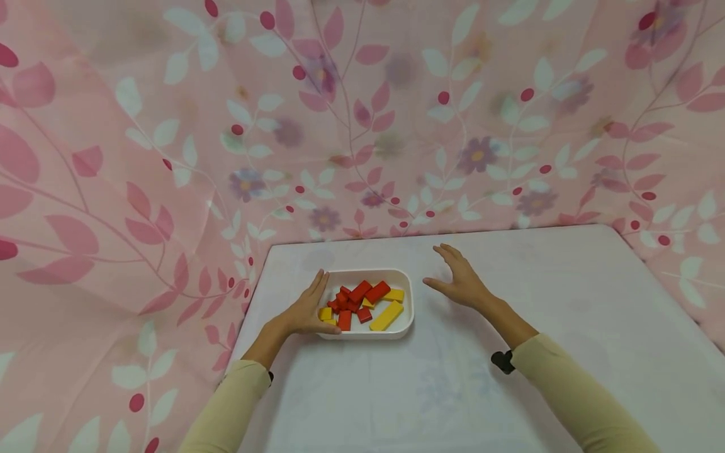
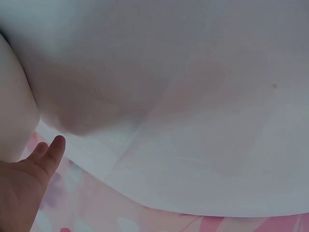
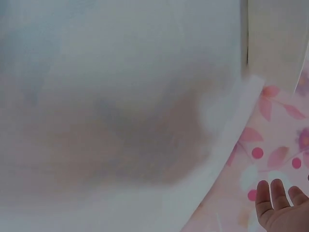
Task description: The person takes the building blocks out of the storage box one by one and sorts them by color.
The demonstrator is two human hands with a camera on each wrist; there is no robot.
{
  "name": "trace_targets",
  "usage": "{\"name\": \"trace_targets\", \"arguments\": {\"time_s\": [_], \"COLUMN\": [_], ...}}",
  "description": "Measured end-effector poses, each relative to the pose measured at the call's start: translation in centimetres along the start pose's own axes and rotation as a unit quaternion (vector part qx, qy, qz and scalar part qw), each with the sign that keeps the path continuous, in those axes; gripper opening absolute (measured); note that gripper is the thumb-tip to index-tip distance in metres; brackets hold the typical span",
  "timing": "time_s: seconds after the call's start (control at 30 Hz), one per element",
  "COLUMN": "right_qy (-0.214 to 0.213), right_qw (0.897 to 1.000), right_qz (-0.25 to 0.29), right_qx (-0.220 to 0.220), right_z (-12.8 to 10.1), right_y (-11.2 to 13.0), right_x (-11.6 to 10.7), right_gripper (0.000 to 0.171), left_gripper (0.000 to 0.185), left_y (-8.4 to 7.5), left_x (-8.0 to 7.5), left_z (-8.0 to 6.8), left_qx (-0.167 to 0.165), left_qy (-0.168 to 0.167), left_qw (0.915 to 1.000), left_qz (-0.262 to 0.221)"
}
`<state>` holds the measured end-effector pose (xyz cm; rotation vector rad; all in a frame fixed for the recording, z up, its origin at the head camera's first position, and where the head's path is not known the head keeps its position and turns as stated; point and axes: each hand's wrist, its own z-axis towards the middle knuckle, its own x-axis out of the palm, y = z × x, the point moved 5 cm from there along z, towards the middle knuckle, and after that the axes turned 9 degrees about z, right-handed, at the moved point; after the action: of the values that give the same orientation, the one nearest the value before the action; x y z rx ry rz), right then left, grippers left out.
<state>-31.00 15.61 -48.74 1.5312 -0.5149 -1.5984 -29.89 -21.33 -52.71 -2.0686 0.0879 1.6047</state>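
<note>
Right in the middle of the table (image 1: 566, 327) sits a white tray (image 1: 409, 314) with round corners. It is near the table's left side. Inside it lie small blocks. The red blocks (image 1: 360, 293) are piled close together in the middle of the tray. Some yellow blocks (image 1: 386, 316) lie around them, and one long yellow one is tilted by the tray's right wall. A small yellow one is at the left, close to the thumb.

The left hand (image 1: 306, 311) rests against the tray's left wall. Its fingers are straight and lie along the rim, and the thumb touches the front corner. It is not curled around anything. In the left wrist view only the thumb side of this hand shows, over the white table and the pink cloth (image 1: 141, 157).

The right hand (image 1: 460, 283) is just to the right of the tray and does not touch it. Its fingers are spread and a bit bent, palm facing the tray. It holds nothing. Both arms wear pale yellow sleeves (image 1: 572, 390). The flowery pink cloth hangs behind and beside the table.
</note>
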Motion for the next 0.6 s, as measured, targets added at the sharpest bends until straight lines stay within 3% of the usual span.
{"name": "trace_targets", "arguments": {"time_s": [0.3,0.6], "right_qy": [0.003,0.015], "right_qw": [0.998,0.992], "right_qz": [0.066,0.124], "right_qx": [0.002,0.015], "right_z": [0.4,1.0], "right_y": [2.5,3.9], "right_x": [2.3,4.6], "right_gripper": [0.078,0.073], "left_gripper": [0.135,0.135], "left_y": [0.0,0.3], "left_x": [0.2,0.3], "left_z": [-0.3,-0.2], "left_qx": [-0.014,-0.018], "left_qy": [0.006,-0.008], "left_qw": [0.9998,0.9997], "left_qz": [0.009,0.016]}}
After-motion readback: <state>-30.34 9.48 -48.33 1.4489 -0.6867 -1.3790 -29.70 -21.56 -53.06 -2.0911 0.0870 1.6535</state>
